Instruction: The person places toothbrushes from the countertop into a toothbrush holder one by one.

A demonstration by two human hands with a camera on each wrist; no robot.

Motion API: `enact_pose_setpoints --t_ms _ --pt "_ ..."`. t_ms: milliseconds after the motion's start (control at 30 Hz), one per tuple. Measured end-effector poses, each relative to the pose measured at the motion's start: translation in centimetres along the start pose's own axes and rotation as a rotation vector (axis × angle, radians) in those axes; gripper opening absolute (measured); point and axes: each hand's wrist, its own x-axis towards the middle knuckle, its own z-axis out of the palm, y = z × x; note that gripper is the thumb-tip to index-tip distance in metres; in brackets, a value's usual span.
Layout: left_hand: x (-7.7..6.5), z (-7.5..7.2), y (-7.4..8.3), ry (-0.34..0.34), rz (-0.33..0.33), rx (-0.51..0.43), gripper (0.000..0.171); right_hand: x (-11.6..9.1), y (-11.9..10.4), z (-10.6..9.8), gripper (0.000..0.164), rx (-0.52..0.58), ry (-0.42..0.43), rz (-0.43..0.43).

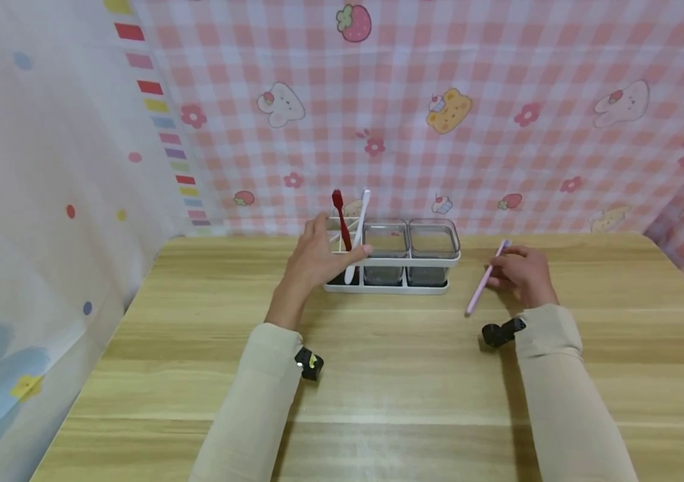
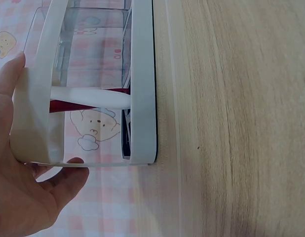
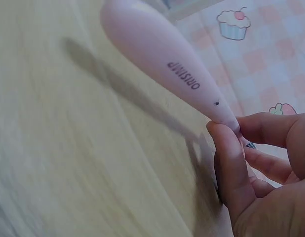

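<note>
A white toothbrush holder [image 1: 426, 290] stands at the back of the table, and my left hand [image 1: 312, 261] grips its left end, thumb along the front of the upper rim and fingers round the side. In the left compartment a red toothbrush [image 1: 343, 214] and a white toothbrush [image 1: 364, 209] lean upright, crossing each other. Two clear cups fill the other compartments, a middle cup [image 1: 385, 244] and a right cup [image 1: 434, 241]. To the right of the holder, my right hand [image 1: 525, 271] pinches a pink toothbrush [image 1: 479, 289] between thumb and fingers. Its thick handle [image 3: 157, 57] points down toward the table's front.
The wooden table [image 1: 390, 388] runs up to a pink checked cloth [image 1: 330, 154] close behind the holder. A pale cloth with dots [image 1: 65, 167] hangs along the left side. Small black cameras sit at the left cuff [image 1: 309, 363] and right cuff [image 1: 501, 332].
</note>
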Motion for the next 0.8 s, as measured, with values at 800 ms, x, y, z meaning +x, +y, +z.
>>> enact_pose_setpoints --t_ms 800 --pt "-0.2 0.0 -0.1 -0.002 0.010 0.012 0.116 -1.3 -1.4 1.2 0.025 0.179 0.081 -0.070"
